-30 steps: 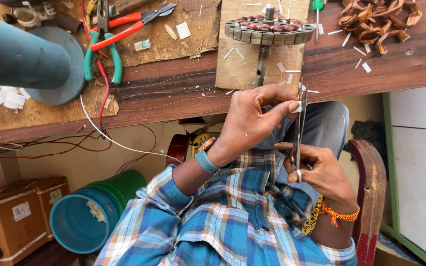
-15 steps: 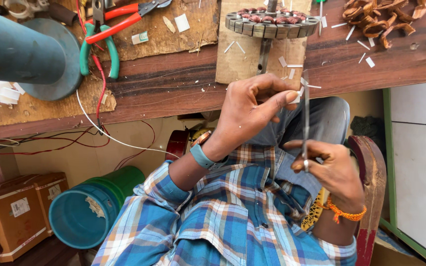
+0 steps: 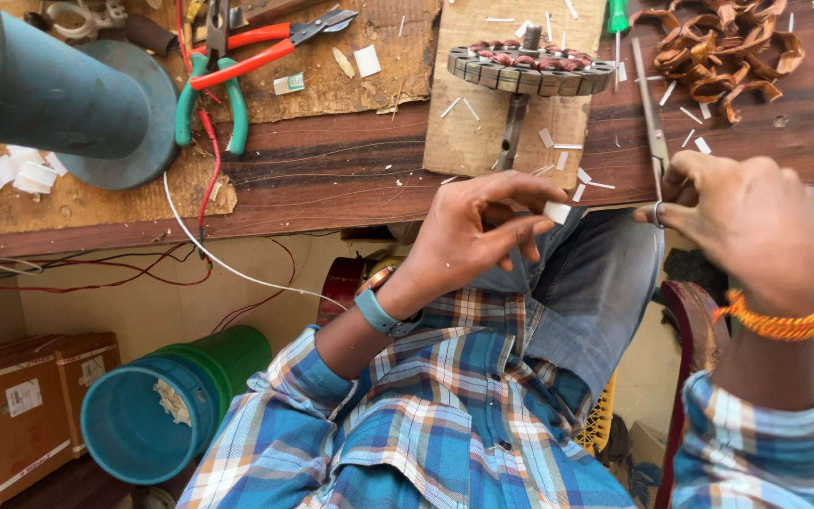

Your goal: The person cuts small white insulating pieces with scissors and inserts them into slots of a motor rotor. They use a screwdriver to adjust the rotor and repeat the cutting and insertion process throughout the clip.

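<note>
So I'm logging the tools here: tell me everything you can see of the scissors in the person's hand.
The scissors are slim, plain grey metal, with long narrow blades closed together. They point away from the person, blades lying over the dark wooden workbench among white paper scraps. The right hand grips the handle end, one small ring showing by the fingers; the rest is hidden.

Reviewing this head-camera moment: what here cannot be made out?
- Scissors: handles hidden inside the right hand.
- White paper piece: partly covered by left hand fingertips.
- Grey pipe: cut off by the left edge.
- Copper coils: cut off by the top edge.
</note>
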A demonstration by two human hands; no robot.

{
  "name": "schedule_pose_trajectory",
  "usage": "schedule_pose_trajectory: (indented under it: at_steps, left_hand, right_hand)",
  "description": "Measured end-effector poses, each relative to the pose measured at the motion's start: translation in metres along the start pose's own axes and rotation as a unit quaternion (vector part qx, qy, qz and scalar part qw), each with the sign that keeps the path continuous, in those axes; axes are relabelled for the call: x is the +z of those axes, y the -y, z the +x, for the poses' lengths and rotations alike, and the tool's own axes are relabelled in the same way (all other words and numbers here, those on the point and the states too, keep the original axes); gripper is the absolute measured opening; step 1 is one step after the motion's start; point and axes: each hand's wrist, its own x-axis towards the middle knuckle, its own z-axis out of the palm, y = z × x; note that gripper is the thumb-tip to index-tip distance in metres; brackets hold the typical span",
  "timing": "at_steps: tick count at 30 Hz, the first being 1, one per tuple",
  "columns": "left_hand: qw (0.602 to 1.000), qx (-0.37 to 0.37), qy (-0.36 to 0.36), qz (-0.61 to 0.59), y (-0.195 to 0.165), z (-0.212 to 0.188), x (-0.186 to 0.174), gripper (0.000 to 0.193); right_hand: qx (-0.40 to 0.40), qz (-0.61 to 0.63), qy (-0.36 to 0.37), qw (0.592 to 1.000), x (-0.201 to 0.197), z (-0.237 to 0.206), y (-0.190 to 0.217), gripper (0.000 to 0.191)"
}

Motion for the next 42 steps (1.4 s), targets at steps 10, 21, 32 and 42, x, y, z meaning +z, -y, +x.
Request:
schedule_pose_trajectory:
  at_steps: [10,21,32,42]
  left_hand:
    - [0.999,-0.009,-0.017,0.049,0.002,0.003,0.017,0.022]
    - [0.996,-0.086,0.019,0.028,0.008,0.010,0.032,0.010]
    - [0.935,0.173,0.053,0.306,-0.047,0.024,0.018,0.026]
    - [0.788,0.316,-0.015,0.528,-0.050,0.094,-0.035,0.049]
  right_hand:
    - [-0.296,0.312,-0.216,0.877,-0.007,-0.034,0.047,0.036]
    - [-0.280,0.321,-0.379,0.821,0.066,-0.039,0.048,0.024]
    - [-0.189,0.464,-0.469,0.728,0.087,-0.035,0.032,0.011]
    - [-0.107,0.732,-0.387,0.551,0.062,-0.037,0.043,0.015]
